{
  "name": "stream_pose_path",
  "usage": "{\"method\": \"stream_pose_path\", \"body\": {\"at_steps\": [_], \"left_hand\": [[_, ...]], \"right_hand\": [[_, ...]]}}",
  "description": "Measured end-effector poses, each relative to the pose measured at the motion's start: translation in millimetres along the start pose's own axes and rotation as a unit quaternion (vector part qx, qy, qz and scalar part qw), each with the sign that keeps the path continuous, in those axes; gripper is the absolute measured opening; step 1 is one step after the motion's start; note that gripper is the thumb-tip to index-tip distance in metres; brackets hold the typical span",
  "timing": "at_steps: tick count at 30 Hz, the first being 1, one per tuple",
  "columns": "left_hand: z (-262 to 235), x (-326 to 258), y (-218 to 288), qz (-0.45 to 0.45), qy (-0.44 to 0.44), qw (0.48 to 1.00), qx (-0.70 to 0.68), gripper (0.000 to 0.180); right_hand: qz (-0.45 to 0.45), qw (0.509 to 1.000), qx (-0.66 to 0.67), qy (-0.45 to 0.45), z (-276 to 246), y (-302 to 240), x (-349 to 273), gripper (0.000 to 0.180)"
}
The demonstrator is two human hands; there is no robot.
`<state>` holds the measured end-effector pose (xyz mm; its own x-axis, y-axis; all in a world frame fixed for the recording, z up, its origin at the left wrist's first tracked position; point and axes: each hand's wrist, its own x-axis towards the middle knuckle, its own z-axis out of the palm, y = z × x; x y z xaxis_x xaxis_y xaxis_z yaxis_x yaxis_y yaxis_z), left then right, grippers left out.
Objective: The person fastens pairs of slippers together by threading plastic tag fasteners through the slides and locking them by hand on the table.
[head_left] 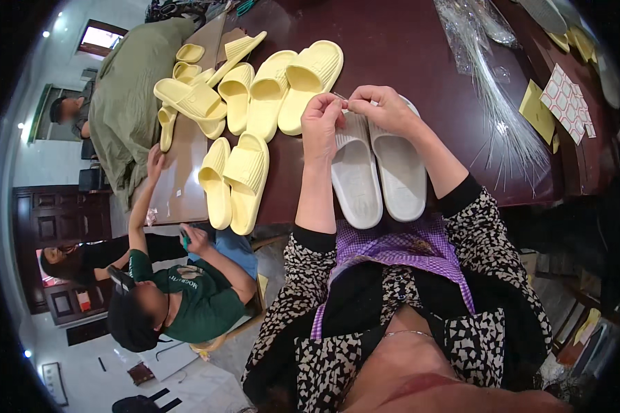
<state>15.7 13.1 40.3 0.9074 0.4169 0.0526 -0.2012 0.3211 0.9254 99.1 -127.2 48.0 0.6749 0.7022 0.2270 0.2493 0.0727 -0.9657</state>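
A pair of light grey slide sandals [357, 180] lies side by side at the table's near edge, in front of me. Above their far ends my left hand [321, 124] and my right hand [386, 112] meet, fingertips pinched close together. Between them shows a bit of a thin strand [345, 102], mostly covered by the fingers. The wrists hide part of the sandals' straps. To the left of my left hand stands a pair of yellow slide sandals [246, 180], and more yellow slide sandals [308, 79] lie farther back.
A bundle of thin pale strands [506, 127] spreads over the dark red table [393, 38] at the right, beside clear plastic bags [486, 27]. Yellow card [536, 110] and patterned paper [567, 100] lie at the right edge. A co-worker in green [203, 292] sits at my left, reaching to the table.
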Motion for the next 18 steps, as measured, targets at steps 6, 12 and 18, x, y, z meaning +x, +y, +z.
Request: {"method": "stream_pose_path", "body": {"at_steps": [6, 12, 18], "left_hand": [[10, -6, -3, 0.033, 0.051, 0.998, 0.021, 0.005], [10, -6, -4, 0.052, 0.088, 0.994, 0.046, 0.005], [13, -9, -4, 0.057, 0.093, 0.993, 0.053, 0.006]], "right_hand": [[0.029, 0.999, -0.030, -0.011, -1, -1, -2, 0.017], [0.019, 0.998, -0.063, -0.002, 0, 6, 0, 0.016], [0.031, 0.997, -0.070, -0.004, 0, 4, -1, 0.016]]}}
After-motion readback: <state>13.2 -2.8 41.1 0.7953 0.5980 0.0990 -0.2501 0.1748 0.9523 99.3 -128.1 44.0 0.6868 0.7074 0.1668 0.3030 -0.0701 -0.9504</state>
